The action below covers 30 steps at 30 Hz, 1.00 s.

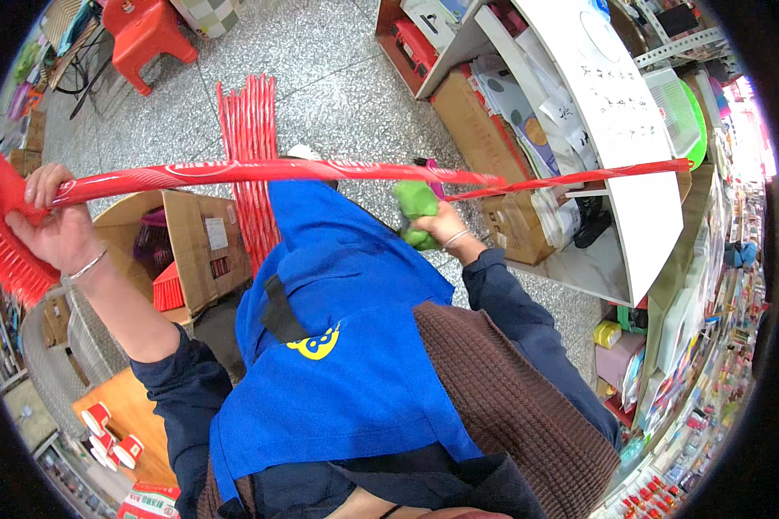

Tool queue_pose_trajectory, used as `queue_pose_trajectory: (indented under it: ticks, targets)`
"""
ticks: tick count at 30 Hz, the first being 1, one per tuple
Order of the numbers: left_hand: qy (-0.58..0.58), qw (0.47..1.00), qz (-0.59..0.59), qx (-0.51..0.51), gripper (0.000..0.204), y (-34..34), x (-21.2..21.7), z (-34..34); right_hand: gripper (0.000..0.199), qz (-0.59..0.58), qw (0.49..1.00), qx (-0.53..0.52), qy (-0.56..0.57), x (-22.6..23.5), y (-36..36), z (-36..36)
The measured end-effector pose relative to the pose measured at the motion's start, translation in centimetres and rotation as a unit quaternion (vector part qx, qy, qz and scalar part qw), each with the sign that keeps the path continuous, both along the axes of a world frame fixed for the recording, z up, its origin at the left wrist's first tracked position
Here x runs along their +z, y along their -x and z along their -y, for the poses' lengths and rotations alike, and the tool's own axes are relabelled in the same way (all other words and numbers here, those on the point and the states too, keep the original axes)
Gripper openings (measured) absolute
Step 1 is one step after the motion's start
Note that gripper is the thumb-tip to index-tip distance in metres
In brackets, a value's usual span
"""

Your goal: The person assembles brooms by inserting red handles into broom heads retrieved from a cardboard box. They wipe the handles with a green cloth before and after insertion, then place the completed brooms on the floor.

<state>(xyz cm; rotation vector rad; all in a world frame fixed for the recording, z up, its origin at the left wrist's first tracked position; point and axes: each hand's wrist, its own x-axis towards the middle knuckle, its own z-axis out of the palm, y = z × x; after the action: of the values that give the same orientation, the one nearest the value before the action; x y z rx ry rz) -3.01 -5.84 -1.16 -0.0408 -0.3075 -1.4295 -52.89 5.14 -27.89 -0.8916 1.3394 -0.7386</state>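
My left hand is closed round the base of a red broom, by its bristle head at the far left. The broom's handle stretches to the right across the view, above my blue apron. My right hand is closed on a bunched green cloth. A thinner red stick runs rightward from just above that hand; whether my fingers also grip it I cannot tell. Something magenta shows behind the cloth. On the floor ahead lies a bundle of red wrapped sticks.
An open cardboard box with red and dark broom heads stands at left. A red plastic stool is at the far left. A white shelf unit holding boxes and papers rises on the right, under the thin stick. Paper cups lie on a wooden surface.
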Motion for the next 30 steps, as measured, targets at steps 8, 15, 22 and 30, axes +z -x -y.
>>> queue_pose_trajectory:
  ticks: [8, 15, 22, 30]
  targets:
    - [-0.037, 0.992, -0.089, -0.084, 0.031, 6.5, -3.7, 0.2, 0.056, 0.322, 0.947, 0.018, -0.007, 10.0, -3.4, -0.1]
    - [-0.06, 0.996, -0.07, 0.007, 0.036, 10.6, -5.0, 0.9, 0.08, 0.299, 0.93, -0.174, 0.126, 10.6, -1.8, 2.3]
    - [-0.039, 0.998, -0.032, 0.021, 0.036, 10.5, -5.4, 1.4, 0.055, 0.357, 0.918, -0.158, 0.075, 11.5, -2.8, 2.6]
    - [-0.12, 0.985, 0.112, -0.06, 0.019, 12.4, -10.8, 0.3, 0.032, 0.283, 0.956, -0.036, -0.067, 9.2, -4.7, -0.3]
